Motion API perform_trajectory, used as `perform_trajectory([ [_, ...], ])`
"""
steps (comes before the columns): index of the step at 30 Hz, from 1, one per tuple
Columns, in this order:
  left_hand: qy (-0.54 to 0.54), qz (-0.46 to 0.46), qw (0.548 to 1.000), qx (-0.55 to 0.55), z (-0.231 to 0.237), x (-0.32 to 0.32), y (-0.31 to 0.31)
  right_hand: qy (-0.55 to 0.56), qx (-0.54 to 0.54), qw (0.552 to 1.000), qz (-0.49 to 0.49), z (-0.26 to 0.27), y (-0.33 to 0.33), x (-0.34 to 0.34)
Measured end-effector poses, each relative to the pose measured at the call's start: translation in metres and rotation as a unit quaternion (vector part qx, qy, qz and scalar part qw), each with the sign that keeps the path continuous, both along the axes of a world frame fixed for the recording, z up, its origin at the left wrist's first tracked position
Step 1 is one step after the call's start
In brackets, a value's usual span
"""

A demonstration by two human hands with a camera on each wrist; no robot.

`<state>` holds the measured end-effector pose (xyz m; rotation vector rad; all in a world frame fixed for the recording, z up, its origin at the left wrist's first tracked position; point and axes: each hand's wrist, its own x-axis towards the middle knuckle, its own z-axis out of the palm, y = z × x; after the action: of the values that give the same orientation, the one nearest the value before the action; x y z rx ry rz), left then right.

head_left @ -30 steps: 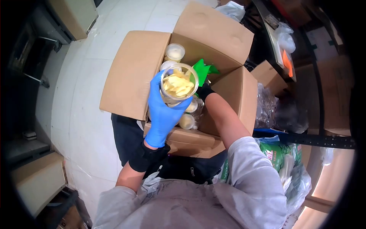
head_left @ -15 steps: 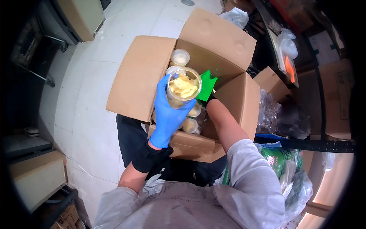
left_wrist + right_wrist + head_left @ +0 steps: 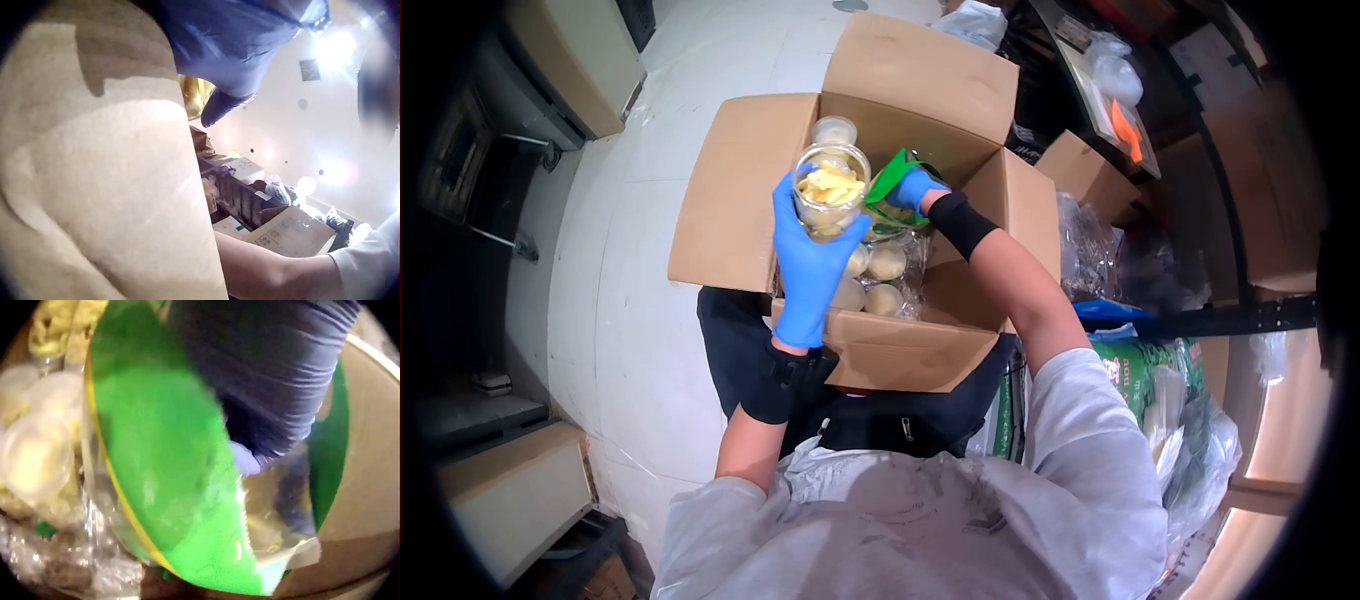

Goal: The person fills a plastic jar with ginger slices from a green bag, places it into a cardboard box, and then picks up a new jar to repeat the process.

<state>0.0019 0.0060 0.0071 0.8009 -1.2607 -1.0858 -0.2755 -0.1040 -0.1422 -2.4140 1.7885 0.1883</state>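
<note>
Left hand gripping lidless cup near box left edge, bad tilt might spill it. Right hand in bag, can't tell grip.

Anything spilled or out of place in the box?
No spill shows; the yellow pieces sit inside the cup in the left hand. Crumpled clear plastic beside the other cups in the cardboard box looks untidy.

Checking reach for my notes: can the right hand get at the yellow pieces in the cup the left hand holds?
Probably yes: the cup looks open on top, the left hand grips its side, and only the green bag seems to lie between it and the right hand.
</note>
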Motion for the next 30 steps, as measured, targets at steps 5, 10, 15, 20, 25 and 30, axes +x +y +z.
perform_trajectory([
  [5, -0.001, -0.001, 1.000, -0.009, -0.002, 0.000, -0.002, -0.116, -0.005, 0.990, -0.074, 0.092, 0.038, 0.010],
  [10, 0.002, -0.008, 1.000, -0.013, -0.004, -0.001, -0.003, -0.208, 0.008, 0.972, -0.107, 0.138, 0.072, 0.001],
  [15, -0.042, -0.030, 0.999, -0.016, -0.005, 0.000, -0.004, -0.324, 0.028, 0.931, -0.166, 0.178, 0.098, -0.001],
  [20, -0.045, -0.041, 0.998, -0.030, -0.008, -0.002, -0.005, -0.360, 0.039, 0.909, -0.205, 0.220, 0.110, -0.003],
  [25, -0.051, -0.046, 0.997, -0.040, -0.013, -0.004, -0.007, -0.362, 0.023, 0.913, -0.186, 0.267, 0.119, -0.003],
  [30, -0.086, -0.056, 0.994, -0.040, -0.005, -0.002, -0.003, -0.382, 0.004, 0.914, -0.135, 0.324, 0.127, 0.012],
])
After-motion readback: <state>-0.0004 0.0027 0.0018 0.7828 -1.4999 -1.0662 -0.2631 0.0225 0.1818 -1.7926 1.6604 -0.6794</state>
